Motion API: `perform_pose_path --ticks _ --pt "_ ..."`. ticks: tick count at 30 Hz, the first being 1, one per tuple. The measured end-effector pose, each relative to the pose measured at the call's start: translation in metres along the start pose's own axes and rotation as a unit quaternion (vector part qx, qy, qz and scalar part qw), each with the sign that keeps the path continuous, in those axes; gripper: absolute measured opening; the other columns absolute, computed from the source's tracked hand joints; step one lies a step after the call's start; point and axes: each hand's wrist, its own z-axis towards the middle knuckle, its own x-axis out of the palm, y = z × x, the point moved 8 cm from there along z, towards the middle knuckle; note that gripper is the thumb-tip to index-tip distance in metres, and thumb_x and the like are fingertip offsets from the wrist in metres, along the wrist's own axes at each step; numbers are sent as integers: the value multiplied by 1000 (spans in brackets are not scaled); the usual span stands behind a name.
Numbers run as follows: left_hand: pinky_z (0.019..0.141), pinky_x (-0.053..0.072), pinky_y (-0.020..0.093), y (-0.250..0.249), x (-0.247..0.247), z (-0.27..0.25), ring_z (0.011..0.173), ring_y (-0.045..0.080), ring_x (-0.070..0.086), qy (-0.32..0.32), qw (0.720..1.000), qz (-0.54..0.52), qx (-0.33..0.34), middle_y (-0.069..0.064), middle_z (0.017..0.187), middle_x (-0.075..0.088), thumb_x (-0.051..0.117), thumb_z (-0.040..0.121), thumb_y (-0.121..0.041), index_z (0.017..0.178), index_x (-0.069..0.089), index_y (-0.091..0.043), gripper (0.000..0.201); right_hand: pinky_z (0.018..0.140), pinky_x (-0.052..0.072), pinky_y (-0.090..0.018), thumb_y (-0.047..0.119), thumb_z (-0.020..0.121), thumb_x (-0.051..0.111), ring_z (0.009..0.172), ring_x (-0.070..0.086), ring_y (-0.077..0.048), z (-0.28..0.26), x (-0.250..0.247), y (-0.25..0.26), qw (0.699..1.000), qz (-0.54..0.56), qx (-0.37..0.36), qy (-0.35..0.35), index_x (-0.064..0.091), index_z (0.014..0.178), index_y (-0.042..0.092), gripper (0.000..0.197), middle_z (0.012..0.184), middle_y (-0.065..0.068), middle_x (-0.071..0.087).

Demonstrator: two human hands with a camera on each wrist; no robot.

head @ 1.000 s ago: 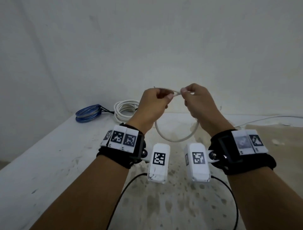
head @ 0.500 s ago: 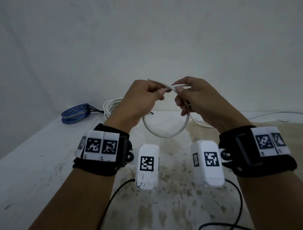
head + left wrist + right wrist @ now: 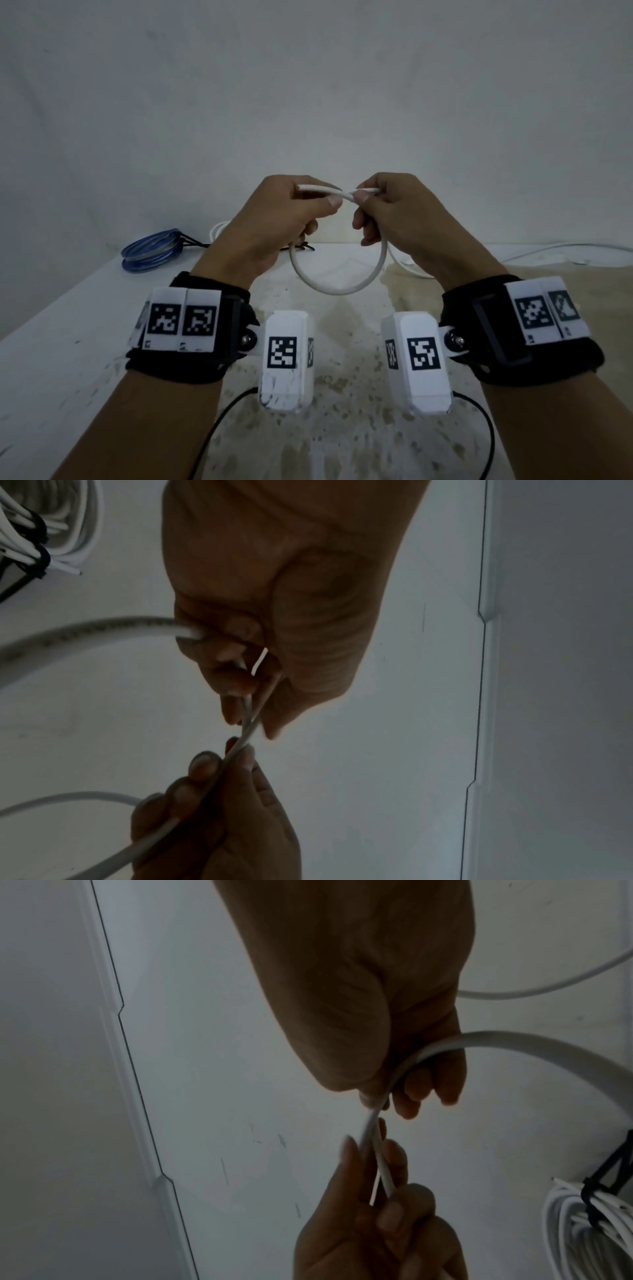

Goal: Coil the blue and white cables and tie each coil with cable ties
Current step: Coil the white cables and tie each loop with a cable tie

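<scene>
A white cable (image 3: 339,290) hangs as a single small loop between my two hands, above the table. My left hand (image 3: 329,202) pinches the loop's top, where two strands overlap, between thumb and forefinger. My right hand (image 3: 363,198) pinches the same strands right beside it, with the cable running down through its curled fingers. The left wrist view shows the left hand (image 3: 248,704) and right hand (image 3: 226,761) on the overlapped strands (image 3: 245,733). The cable's free length (image 3: 548,248) trails off right. A blue coil (image 3: 150,251) lies at the far left.
A white coil (image 3: 578,1231) bound with black ties (image 3: 594,1198) lies on the table behind my left hand, next to the blue coil. The stained white table (image 3: 342,428) ends at a plain wall. Black wrist-camera leads (image 3: 219,421) hang below my arms.
The wide hanging bend of white cable has been drawn into a small closed loop. Both hands came together and now pinch its overlapped top.
</scene>
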Motion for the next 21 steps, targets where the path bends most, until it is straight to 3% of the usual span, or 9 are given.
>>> perform_pose_path --ticks 4,8,11,16,21 --pt "48 40 11 -2 -6 -2 49 -3 53 -64 997 43 28 -6 69 69 65 91 -32 90 76 -17 18 54 55 -28 17 101 52 50 59 -13 -3 7 1 999 21 12 24 64 94 8 16 63 -4 68" --pt "51 39 11 -3 -17 -2 47 -5 52 -110 993 25 34 -15 55 63 69 87 -34 79 74 -21 16 62 60 -37 21 106 41 58 64 -23 -6 7 -1 995 80 44 46 65 97 5 30 69 -13 69" --pt "51 37 13 -1 -15 0 45 -3 50 -101 995 -1 21 -13 55 62 71 86 -28 78 74 -18 14 60 56 -32 21 105 43 57 61 -19 -6 6 1 996 74 39 42 66 92 6 29 67 -9 66" --pt "48 38 13 1 -13 0 46 0 48 -92 995 -25 4 -9 60 62 71 86 -27 84 76 -14 14 58 53 -25 21 100 55 58 59 -16 -6 7 5 997 62 16 36 68 97 4 22 67 -5 65" --pt "39 21 17 4 -2 2 44 5 26 -33 990 -132 -28 2 68 42 48 101 -14 99 70 -4 24 57 53 -26 15 98 58 52 55 -11 -3 -10 4 996 80 -3 -32 68 103 8 13 62 -3 63"
